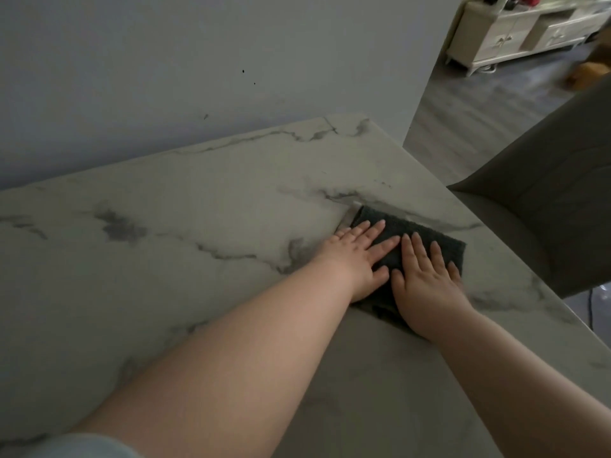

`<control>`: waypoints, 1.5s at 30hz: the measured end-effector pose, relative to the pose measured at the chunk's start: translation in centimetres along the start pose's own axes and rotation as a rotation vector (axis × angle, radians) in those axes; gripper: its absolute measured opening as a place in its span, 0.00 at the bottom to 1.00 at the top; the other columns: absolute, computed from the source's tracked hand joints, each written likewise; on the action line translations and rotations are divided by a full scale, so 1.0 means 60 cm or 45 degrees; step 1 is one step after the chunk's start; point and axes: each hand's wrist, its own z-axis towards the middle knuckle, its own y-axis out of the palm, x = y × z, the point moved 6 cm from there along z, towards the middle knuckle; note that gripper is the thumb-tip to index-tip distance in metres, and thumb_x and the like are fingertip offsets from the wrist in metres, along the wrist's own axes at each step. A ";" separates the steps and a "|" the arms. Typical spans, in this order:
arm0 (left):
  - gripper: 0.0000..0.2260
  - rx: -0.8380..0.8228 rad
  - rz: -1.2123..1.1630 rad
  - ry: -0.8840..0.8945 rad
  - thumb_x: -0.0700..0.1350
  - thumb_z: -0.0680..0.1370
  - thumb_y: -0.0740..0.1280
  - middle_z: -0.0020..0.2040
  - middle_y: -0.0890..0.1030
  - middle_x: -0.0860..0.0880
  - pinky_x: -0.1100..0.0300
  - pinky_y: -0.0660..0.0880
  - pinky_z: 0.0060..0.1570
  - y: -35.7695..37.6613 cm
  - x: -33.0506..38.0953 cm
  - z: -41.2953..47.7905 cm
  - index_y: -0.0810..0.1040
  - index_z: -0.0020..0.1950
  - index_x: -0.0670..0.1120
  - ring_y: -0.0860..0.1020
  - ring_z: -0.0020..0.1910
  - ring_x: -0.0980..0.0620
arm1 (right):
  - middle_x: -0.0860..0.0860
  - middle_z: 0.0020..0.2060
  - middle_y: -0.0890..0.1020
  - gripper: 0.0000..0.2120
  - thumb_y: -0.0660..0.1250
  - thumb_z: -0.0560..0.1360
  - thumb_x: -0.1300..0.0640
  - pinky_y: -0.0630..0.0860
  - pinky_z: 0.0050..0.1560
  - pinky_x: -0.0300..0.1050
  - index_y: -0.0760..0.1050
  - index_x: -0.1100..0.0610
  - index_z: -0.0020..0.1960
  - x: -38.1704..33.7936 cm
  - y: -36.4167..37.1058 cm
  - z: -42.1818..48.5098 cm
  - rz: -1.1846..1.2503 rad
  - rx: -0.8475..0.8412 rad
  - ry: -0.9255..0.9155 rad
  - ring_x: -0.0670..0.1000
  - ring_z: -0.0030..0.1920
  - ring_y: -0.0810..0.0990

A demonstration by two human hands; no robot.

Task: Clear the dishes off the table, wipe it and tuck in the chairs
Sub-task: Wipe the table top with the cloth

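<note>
A dark folded cloth [410,231] lies flat on the white marble table [198,206] near its right edge. My left hand [358,256] presses palm-down on the cloth's left part, fingers spread. Beside it, my right hand [426,279] lies flat on the cloth's right part, fingers also spread. Neither hand grips the cloth; both rest on top of it. No dishes show on the table.
A grey upholstered chair [545,206] stands off the table's right edge, angled away from it. A grey wall [198,77] runs along the table's far side. A cream cabinet [515,31] stands on the wooden floor at the far right.
</note>
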 end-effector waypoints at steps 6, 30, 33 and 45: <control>0.27 0.044 0.141 -0.078 0.60 0.81 0.45 0.79 0.38 0.53 0.54 0.42 0.76 -0.051 -0.085 0.119 0.39 0.78 0.58 0.43 0.79 0.53 | 0.47 0.78 0.40 0.29 0.45 0.81 0.46 0.41 0.75 0.56 0.40 0.50 0.79 -0.041 -0.040 0.152 0.015 0.015 0.052 0.53 0.77 0.39; 0.27 0.011 -0.058 -0.579 0.60 0.81 0.43 0.79 0.37 0.52 0.42 0.38 0.74 0.007 -0.216 -0.060 0.37 0.78 0.58 0.41 0.79 0.48 | 0.44 0.78 0.42 0.28 0.46 0.81 0.45 0.41 0.75 0.52 0.40 0.45 0.78 -0.220 0.001 0.127 -0.110 -0.050 -0.491 0.50 0.78 0.40; 0.27 0.019 -0.093 -0.596 0.61 0.81 0.44 0.79 0.36 0.53 0.41 0.38 0.74 0.032 -0.167 -0.125 0.37 0.78 0.59 0.40 0.79 0.49 | 0.43 0.78 0.41 0.28 0.46 0.81 0.45 0.41 0.76 0.52 0.40 0.44 0.78 -0.200 0.021 0.051 -0.080 -0.071 -0.519 0.49 0.77 0.40; 0.29 -0.003 -0.086 -0.506 0.63 0.77 0.38 0.75 0.28 0.52 0.42 0.34 0.73 0.139 0.092 -0.394 0.28 0.73 0.59 0.36 0.78 0.49 | 0.45 0.77 0.44 0.35 0.35 0.73 0.39 0.39 0.74 0.47 0.43 0.47 0.78 -0.053 0.112 -0.312 -0.113 -0.078 -0.606 0.52 0.78 0.44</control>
